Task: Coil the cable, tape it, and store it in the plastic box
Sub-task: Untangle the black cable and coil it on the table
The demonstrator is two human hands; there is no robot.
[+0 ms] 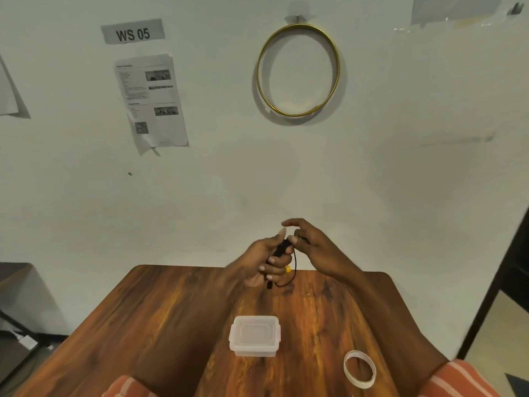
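A thin black cable (282, 249) is bunched into a small coil held above the far end of the wooden table (160, 325). My left hand (264, 260) is closed around the coil, and a loose end with a plug hangs below it. My right hand (310, 245) pinches the top of the coil with thumb and fingers. A small yellow piece shows beside the hanging cable. The clear plastic box (254, 336) stands with its lid on in the middle of the table. A roll of white tape (359, 368) lies to the right of the box.
A white wall rises just behind the table, with a gold wire hoop (297, 68), a "WS 05" sign (133, 31) and a printed sheet (153, 100) on it. A dark frame (498, 282) stands at the right edge.
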